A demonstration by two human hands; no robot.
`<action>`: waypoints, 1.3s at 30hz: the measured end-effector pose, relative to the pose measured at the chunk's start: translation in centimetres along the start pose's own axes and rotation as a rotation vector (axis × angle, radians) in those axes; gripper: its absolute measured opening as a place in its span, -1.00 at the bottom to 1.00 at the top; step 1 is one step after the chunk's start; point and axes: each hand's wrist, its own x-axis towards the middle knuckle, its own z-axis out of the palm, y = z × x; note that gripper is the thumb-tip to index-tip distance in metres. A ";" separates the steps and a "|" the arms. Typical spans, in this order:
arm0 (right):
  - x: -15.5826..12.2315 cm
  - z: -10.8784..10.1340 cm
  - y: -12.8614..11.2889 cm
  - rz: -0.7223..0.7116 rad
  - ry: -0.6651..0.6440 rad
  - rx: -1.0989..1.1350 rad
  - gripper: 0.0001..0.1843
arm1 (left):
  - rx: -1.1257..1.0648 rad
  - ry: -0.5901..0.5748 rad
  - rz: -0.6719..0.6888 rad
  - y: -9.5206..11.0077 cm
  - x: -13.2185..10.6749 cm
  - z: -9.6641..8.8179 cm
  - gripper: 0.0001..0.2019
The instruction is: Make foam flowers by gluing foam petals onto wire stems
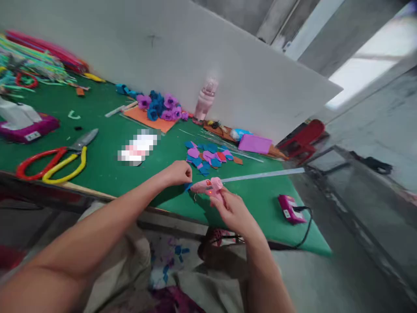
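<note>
My right hand (232, 209) is wrapped round the handle of a pink hot glue gun (208, 186), whose small red light glows. A long clear glue stick (263, 175) sticks out of its back end toward the right. My left hand (179, 172) is pinched closed at the gun's nozzle, above the table's front part. A small blue piece (188, 187) shows just under the left fingers, touching or very near the nozzle tip. Beyond both hands lies a loose pile of blue, purple and orange cut petals (210, 157).
Large scissors (67, 161) with red and yellow handles lie at the left. Finished blue and purple flowers (159, 105) rest on an orange sheet. Behind stands a pink bottle (206, 101). A magenta box with a cable (291, 209) sits near the right table edge.
</note>
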 end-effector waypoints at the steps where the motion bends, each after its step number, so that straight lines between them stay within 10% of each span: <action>1: 0.0 0.0 0.0 -0.002 0.003 -0.003 -0.75 | -0.008 -0.002 -0.002 0.0 0.0 0.0 -0.83; 39: -0.3 -0.3 0.6 -0.002 0.028 0.001 -0.74 | -0.056 0.009 -0.024 0.3 -0.4 -0.2 -0.87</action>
